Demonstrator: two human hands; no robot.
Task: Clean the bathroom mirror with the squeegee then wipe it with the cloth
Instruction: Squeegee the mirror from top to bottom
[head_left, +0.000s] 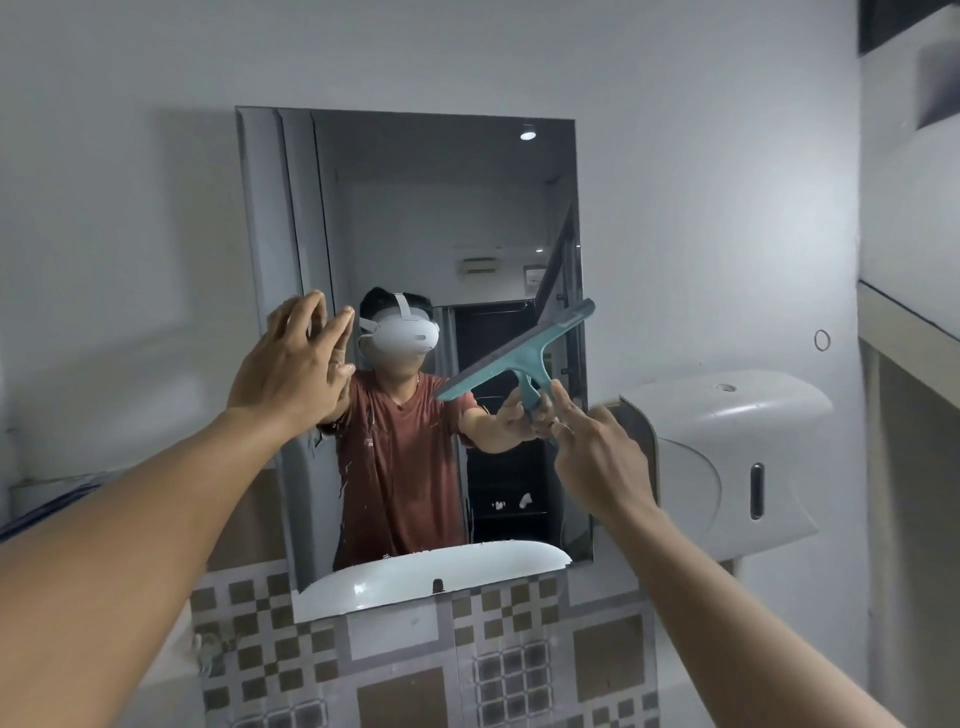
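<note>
Against the wall-mounted mirror (415, 208), the right hand (597, 457) pinches the teal squeegee (519, 353) by its handle, blade tilted; the left hand (291, 364) rests spread at the mirror's left edge. Best to flatten the blade and pull steadily, overlapping strokes. No cloth in view.

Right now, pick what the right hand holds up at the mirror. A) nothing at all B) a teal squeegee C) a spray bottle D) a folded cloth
B: the right hand pinches the handle of a teal squeegee, its blade tilted across the mirror.
</note>
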